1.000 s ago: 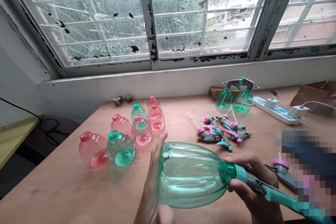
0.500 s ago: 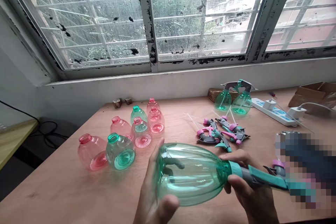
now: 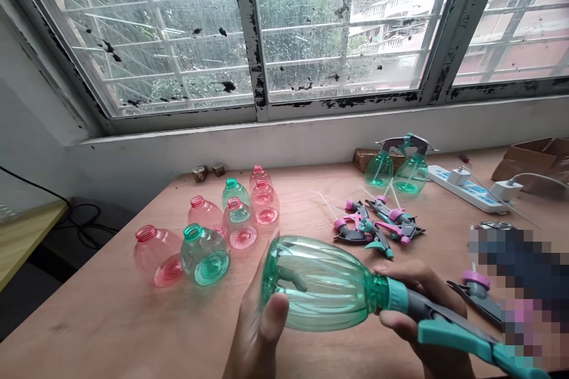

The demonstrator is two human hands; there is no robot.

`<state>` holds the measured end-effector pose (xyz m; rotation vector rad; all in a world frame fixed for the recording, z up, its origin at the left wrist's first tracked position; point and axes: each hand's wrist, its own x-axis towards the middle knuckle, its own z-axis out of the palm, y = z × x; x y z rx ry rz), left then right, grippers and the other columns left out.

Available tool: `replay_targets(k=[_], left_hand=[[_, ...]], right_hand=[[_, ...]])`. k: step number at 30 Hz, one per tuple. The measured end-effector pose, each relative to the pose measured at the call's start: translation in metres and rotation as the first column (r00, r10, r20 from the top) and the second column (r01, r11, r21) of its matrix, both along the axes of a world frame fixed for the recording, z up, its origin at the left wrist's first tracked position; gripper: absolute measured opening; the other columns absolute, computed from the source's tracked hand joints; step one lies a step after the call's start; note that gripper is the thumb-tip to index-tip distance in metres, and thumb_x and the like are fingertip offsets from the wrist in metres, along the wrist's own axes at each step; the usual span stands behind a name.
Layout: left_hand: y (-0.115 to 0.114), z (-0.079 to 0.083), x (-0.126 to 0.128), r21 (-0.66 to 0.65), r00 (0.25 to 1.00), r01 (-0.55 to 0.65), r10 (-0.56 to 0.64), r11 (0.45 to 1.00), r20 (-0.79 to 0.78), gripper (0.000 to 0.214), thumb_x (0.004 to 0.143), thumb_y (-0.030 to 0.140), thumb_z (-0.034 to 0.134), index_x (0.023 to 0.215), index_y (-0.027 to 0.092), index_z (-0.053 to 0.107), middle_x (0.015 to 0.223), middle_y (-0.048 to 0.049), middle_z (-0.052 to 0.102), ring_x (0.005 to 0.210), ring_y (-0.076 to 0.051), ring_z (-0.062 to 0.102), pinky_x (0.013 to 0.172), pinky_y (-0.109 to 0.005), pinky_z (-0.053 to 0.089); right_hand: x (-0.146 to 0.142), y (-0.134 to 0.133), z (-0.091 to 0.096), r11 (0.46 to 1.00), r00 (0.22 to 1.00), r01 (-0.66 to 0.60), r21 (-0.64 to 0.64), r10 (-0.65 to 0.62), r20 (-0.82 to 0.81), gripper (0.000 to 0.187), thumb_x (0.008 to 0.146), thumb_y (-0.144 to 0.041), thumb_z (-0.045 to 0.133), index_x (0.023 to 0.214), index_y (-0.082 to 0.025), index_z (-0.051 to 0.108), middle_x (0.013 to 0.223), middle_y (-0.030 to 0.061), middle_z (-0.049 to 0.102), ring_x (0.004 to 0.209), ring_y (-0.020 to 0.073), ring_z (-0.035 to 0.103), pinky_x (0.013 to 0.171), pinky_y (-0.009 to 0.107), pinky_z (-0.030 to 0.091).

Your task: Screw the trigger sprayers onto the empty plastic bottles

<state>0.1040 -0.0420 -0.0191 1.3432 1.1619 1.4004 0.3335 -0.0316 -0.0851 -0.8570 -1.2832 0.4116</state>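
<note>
A green clear spray bottle (image 3: 329,284) lies sideways in the air between my hands, its neck pointing right and slightly down. My left hand (image 3: 260,325) is wrapped round its base end, thumb on the near side and a finger showing through the wall. At the neck sits a teal collar with a grey and teal trigger head (image 3: 462,331). My right hand (image 3: 427,302) grips around this collar, fingers behind it and thumb below. Several loose trigger heads (image 3: 377,225) with thin tubes are heaped behind the bottle.
Several open pink bottles (image 3: 157,254) and green bottles (image 3: 205,254) stand at the left. Two green bottles with trigger heads (image 3: 409,174) stand at the back, beside a white power strip (image 3: 469,189). A cardboard box (image 3: 528,160) is far right; a blurred patch covers the right edge.
The trigger head has turned, its teal lever now swung lower toward me. The bottle's neck end tilts further down, and my left thumb has moved up on the base.
</note>
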Motion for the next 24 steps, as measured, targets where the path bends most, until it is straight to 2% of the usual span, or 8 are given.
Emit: replay_targets(k=[2,6,9,11,14,18,21,24], left_hand=[[0.000,0.003,0.004,-0.026,0.999,-0.030,0.029,0.999,-0.018,0.072,0.097,0.082,0.058,0.131,0.023,0.081,0.107,-0.0081,0.082,0.109,-0.036,0.072,0.098,-0.041,0.057],[0.002,0.005,0.007,-0.084,0.986,-0.129,0.118,0.988,-0.120,0.067,0.098,0.082,0.055,0.107,0.022,0.083,0.106,-0.0087,0.082,0.102,-0.034,0.071,0.082,-0.035,0.059],[0.005,0.004,0.007,-0.090,0.987,-0.134,0.124,0.987,-0.103,0.064,0.098,0.080,0.057,0.097,0.022,0.082,0.091,-0.0070,0.080,0.093,-0.031,0.070,0.081,-0.034,0.058],[0.006,0.003,0.007,-0.098,0.991,-0.131,0.126,0.987,-0.055,0.059,0.096,0.079,0.062,0.090,0.022,0.080,0.075,-0.0035,0.072,0.084,-0.028,0.067,0.081,-0.034,0.058],[0.007,0.002,0.006,-0.133,0.986,-0.167,0.165,0.977,-0.029,0.059,0.093,0.080,0.065,0.086,0.023,0.077,0.066,-0.0001,0.064,0.073,-0.024,0.060,0.077,-0.032,0.055],[0.005,0.002,0.005,-0.164,0.979,-0.205,0.201,0.965,-0.045,0.067,0.094,0.086,0.057,0.080,0.023,0.074,0.078,-0.0038,0.074,0.081,-0.026,0.065,0.077,-0.032,0.053],[0.005,0.001,0.003,-0.163,0.975,-0.220,0.213,0.962,-0.059,0.067,0.094,0.087,0.056,0.075,0.024,0.069,0.080,-0.0030,0.076,0.084,-0.026,0.067,0.080,-0.032,0.054],[0.008,-0.003,0.000,-0.131,0.979,-0.200,0.194,0.971,-0.062,0.066,0.093,0.086,0.058,0.083,0.024,0.076,0.080,-0.0021,0.074,0.082,-0.025,0.066,0.082,-0.031,0.054]], right_hand=[[0.000,-0.001,0.003,0.998,0.995,0.055,0.038,-0.058,0.083,0.034,0.087,-0.056,0.093,0.104,-0.028,0.086,0.079,0.0063,0.083,0.059,0.0266,0.075,0.052,0.035,0.059],[-0.006,-0.004,0.014,0.983,0.968,0.125,0.132,-0.150,0.200,0.027,0.092,-0.047,0.091,0.111,-0.029,0.083,0.088,0.0047,0.086,0.072,0.0280,0.081,0.065,0.037,0.065],[-0.011,-0.005,0.019,0.979,0.954,0.155,0.129,-0.183,0.238,0.024,0.097,-0.049,0.086,0.111,-0.030,0.080,0.091,0.0026,0.086,0.070,0.0244,0.080,0.061,0.033,0.062],[-0.012,-0.004,0.018,0.976,0.947,0.176,0.126,-0.203,0.249,0.024,0.098,-0.050,0.085,0.110,-0.030,0.079,0.089,0.0017,0.086,0.067,0.0226,0.079,0.059,0.031,0.061],[-0.012,0.000,0.015,0.969,0.946,0.165,0.185,-0.209,0.249,0.026,0.099,-0.050,0.084,0.114,-0.029,0.078,0.092,0.0030,0.086,0.072,0.0233,0.081,0.064,0.031,0.064],[-0.015,0.004,0.016,0.966,0.951,0.089,0.245,-0.155,0.267,0.027,0.102,-0.048,0.081,0.117,-0.026,0.078,0.094,0.0053,0.085,0.079,0.0237,0.083,0.068,0.030,0.067],[-0.016,0.003,0.020,0.960,0.951,0.037,0.278,-0.119,0.284,0.022,0.103,-0.041,0.081,0.119,-0.026,0.079,0.097,0.0051,0.084,0.081,0.0221,0.083,0.070,0.028,0.067],[-0.011,-0.001,0.017,0.968,0.951,0.055,0.244,-0.124,0.281,0.024,0.102,-0.048,0.081,0.117,-0.029,0.079,0.095,0.0041,0.085,0.081,0.0236,0.083,0.072,0.029,0.066]])
